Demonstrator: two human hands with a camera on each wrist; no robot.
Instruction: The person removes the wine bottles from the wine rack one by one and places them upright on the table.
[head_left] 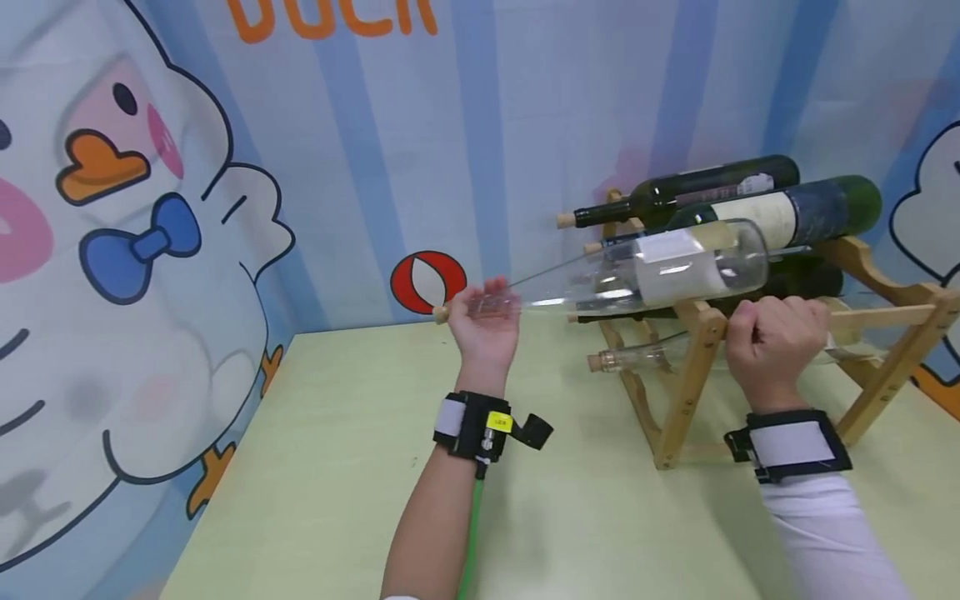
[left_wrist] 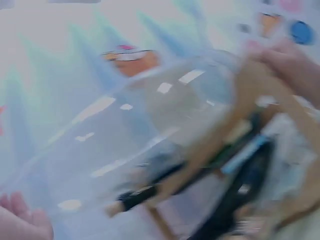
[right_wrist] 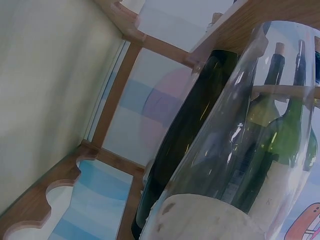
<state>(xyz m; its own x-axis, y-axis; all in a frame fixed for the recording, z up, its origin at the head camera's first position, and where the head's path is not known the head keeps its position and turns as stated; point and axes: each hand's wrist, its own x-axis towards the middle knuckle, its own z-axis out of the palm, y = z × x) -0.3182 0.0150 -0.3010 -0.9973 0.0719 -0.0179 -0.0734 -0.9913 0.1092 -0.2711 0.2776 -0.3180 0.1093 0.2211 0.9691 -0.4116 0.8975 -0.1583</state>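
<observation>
A clear glass bottle (head_left: pixel 675 271) with a pale label and a cork leans at a slant, its base over the wooden wine rack (head_left: pixel 693 383). My left hand (head_left: pixel 487 333), palm up, holds it by the neck, the cork poking out past the thumb. At the rack's near upper side, my right hand (head_left: pixel 776 346) grips the frame with curled fingers. In the left wrist view, blurred, the bottle (left_wrist: pixel 165 105) spans between the left fingertips (left_wrist: pixel 20 215) and the rack. The right wrist view shows the clear bottle (right_wrist: pixel 215 175) close up, with the right hand out of sight.
Two dark bottles, one with a black neck (head_left: pixel 600 215) and one green (head_left: pixel 858 204), lie on the rack's top. Lower down are another dark bottle (head_left: pixel 806 275) and a corked clear one (head_left: pixel 637 358). A printed cloth (head_left: pixel 525 125) hangs behind the pale table (head_left: pixel 337 483).
</observation>
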